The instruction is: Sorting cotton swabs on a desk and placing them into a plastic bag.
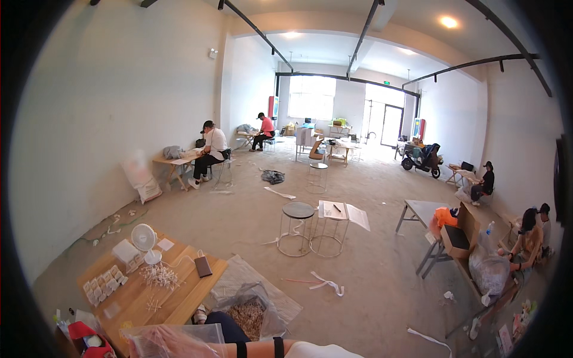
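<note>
My right arm comes in along the lower edge, with two black bands around it and a white sleeve. At the near edge of the wooden table my right hand [170, 339] shows through the film of a clear plastic bag [209, 334], its fingers closed on the bag and partly blurred. My left hand is out of view. On the wooden table [200, 292] lie a heap of thin white-tipped sticks like cotton swabs [160, 276], a smaller scatter of them, and rows of small packets [104, 285]. A white fan [144, 238] stands behind the heap, near a dark power bank [203, 266].
An open bag of brown bits [246, 316] stands on the floor beside my knee. A red container [89, 340] is left of the table. Two wire-legged stools [298, 210] stand ahead, one bearing papers. Several people work at other tables; a scooter [422, 159] is parked farther back.
</note>
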The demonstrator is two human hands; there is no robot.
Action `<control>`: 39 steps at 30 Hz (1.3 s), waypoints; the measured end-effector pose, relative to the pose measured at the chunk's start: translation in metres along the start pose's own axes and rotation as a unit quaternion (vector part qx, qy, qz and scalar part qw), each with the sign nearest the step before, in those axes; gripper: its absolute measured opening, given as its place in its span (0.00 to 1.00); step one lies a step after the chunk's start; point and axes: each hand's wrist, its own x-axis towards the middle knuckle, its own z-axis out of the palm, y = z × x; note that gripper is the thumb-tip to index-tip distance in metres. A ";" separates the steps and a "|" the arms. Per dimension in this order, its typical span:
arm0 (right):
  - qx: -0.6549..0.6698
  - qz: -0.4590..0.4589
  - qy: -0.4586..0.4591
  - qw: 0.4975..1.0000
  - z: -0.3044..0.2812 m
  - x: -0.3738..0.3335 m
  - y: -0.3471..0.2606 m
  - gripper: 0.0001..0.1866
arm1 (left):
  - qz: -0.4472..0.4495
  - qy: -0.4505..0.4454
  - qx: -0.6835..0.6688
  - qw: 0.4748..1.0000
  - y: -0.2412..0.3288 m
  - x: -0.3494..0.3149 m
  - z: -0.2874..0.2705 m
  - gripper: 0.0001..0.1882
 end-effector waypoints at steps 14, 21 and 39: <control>0.362 0.182 -0.205 0.891 0.024 0.037 -0.003 0.26 | 0.067 0.087 0.174 0.979 -0.020 0.059 0.017 0.25; 0.330 0.071 -0.053 0.940 0.058 0.023 0.016 0.18 | 0.268 0.292 0.192 0.898 -0.051 -0.114 0.064 0.26; 0.388 -0.019 -0.244 0.888 0.138 0.066 0.087 0.15 | 0.299 0.288 0.065 0.907 -0.004 -0.167 0.018 0.33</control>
